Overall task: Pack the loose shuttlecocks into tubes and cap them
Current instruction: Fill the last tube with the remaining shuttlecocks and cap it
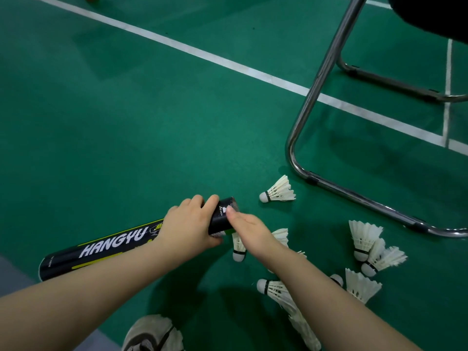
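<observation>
Left hand (187, 224) fingers (211, 200) curled round tube (101, 249) near mouth. Right hand (250, 229) thumb on rim, fingers hidden, grip unclear. Risk: tube slipping, crushing feathers of shuttlecock (239, 245) just beside.

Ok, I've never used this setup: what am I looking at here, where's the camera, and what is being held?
No machine here: a person's two bare hands, seen in one picture from a camera on their head, looking down at a green floor. The left hand grips a black tube near its far end. The right hand touches that end; whether it also holds the shuttlecock under it, I cannot tell. More shuttlecocks lie loose on the right, near a chair frame. A shoe shows at the bottom.
</observation>
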Demonstrator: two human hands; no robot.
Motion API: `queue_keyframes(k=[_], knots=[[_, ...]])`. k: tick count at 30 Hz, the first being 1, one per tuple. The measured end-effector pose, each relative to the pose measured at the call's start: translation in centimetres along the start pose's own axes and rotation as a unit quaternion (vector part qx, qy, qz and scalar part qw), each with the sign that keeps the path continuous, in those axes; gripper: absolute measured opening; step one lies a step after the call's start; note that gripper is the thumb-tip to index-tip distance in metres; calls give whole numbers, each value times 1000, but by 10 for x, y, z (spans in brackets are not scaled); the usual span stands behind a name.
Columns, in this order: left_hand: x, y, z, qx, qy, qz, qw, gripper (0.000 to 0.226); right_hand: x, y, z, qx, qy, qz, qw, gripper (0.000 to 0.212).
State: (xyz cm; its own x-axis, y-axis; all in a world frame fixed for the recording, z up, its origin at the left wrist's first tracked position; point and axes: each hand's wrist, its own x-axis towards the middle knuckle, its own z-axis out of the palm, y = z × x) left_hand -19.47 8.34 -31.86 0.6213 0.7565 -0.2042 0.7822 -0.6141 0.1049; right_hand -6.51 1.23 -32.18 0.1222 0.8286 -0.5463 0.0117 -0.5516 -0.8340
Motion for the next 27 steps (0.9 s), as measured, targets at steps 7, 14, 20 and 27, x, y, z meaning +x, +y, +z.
queue_keyframes(k=[7,14,20,27], knots=[[-1,-13,6,5,-19,-18,1000,69,15,6,-13,-88,183,-36,979,17],[-6,-23,10,11,-35,-36,999,68,25,44,-17,-416,110,26,902,35],[-7,-24,13,13,-46,-40,998,70,22,44,-18,-233,218,-4,948,19],[-4,-20,10,10,-48,-43,998,70,11,21,-17,5,320,-134,938,15]])
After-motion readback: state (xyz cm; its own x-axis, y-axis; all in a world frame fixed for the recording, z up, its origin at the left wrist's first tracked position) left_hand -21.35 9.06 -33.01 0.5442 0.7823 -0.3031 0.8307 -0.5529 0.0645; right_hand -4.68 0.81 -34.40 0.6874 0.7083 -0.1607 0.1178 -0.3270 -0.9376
